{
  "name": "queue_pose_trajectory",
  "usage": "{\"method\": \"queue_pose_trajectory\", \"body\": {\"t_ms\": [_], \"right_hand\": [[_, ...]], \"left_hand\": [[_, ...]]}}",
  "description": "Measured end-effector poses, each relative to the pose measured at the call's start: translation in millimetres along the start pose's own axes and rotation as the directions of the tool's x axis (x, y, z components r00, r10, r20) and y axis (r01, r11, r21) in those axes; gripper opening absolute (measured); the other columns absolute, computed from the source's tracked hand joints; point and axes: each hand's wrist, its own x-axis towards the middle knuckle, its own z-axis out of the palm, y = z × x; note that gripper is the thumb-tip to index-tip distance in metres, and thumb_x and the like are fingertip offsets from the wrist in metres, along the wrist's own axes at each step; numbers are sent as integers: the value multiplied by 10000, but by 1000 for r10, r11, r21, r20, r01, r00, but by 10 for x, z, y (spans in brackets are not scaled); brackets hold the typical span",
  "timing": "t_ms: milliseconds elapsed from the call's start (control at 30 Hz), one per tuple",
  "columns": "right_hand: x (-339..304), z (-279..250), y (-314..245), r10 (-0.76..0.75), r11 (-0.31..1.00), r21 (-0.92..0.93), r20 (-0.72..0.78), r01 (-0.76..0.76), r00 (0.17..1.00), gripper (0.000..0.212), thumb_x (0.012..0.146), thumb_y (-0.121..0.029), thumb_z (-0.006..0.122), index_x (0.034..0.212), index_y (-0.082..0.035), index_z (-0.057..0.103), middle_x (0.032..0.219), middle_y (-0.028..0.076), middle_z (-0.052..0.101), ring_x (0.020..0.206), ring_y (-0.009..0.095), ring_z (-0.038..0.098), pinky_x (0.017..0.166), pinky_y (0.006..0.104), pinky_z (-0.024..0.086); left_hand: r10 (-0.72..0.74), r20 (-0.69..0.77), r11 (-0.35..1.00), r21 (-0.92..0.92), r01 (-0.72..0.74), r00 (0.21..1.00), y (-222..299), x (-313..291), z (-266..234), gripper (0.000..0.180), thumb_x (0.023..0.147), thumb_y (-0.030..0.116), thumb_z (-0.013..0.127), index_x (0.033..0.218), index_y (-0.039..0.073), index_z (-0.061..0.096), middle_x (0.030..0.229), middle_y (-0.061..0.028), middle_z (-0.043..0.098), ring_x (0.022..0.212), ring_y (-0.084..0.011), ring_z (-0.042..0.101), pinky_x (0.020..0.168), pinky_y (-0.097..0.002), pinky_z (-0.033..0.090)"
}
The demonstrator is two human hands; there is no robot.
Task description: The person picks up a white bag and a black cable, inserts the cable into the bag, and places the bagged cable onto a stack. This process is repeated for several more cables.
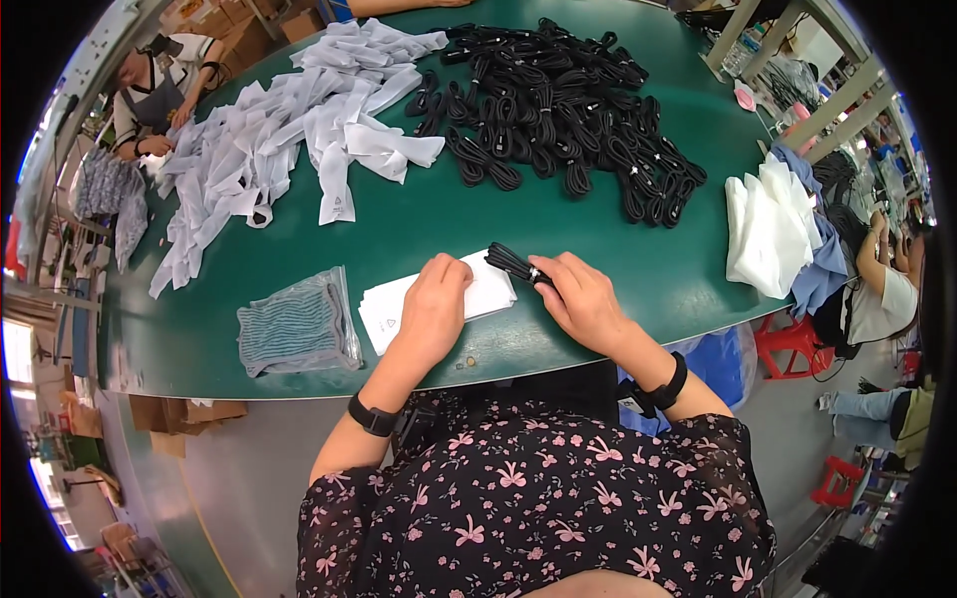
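Observation:
A bundled black cable [512, 263] is pinched in my right hand [582, 301], its looped end pointing left over the table. My left hand [437, 307] presses on a stack of flat white bags [384, 311] near the table's front edge. Its fingertips are bent together at the top of the stack, and whether they grip a bag is hidden. The cable's loops hang just above the stack's right end. Beyond my hands lies a big heap of black cable bundles [558, 100]. To its left is a spread pile of whitish, translucent filled bags [269, 135].
A clear bag with grey striped fabric [299, 324] lies left of the stack. White plastic sheeting [768, 229] and blue cloth [819, 264] sit at the table's right edge. A red stool [793, 349] stands beyond. Another person [159, 90] works at the far left.

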Motion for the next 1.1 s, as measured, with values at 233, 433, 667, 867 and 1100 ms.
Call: {"method": "queue_pose_trajectory", "body": {"t_ms": [233,433,667,867,1100], "right_hand": [[4,18,-7,-79,997,11,36,78,996,374,795,-19,684,1158,-10,594,816,104,549,678,266,560,593,370,468],[-9,25,50,-74,994,96,151,60,986,333,834,-47,668,1159,-18,601,832,96,551,696,260,560,607,344,469],[27,64,122,425,58,461,791,-885,440,243,895,-84,627,1137,-56,634,887,83,570,734,242,574,640,322,482],[241,83,-66,-7,946,323,13,2,1000,275,865,-16,650,1137,-20,607,957,89,583,764,184,553,672,264,474],[465,141,-157,105,841,538,-60,-57,993,317,817,36,686,1112,2,576,1047,112,569,841,175,575,706,276,491]], "left_hand": [[-274,91,922,-258,289,957,95,15,-50,82,820,-62,616,883,-29,576,816,-114,566,684,-264,565,649,-337,479],[-156,49,953,-257,163,987,100,65,-95,95,805,-69,607,875,-22,564,867,-126,559,752,-303,562,679,-359,478],[137,127,970,-216,-108,982,121,112,-138,128,779,-57,625,866,-2,550,965,-132,550,903,-313,529,762,-372,459],[62,53,985,-167,-52,997,88,289,-218,142,791,-27,641,870,19,532,998,-118,555,900,-284,527,742,-328,444],[-104,118,918,-371,141,988,48,471,-394,100,850,17,631,879,29,536,1015,-65,559,858,-167,514,722,-269,427]]}}
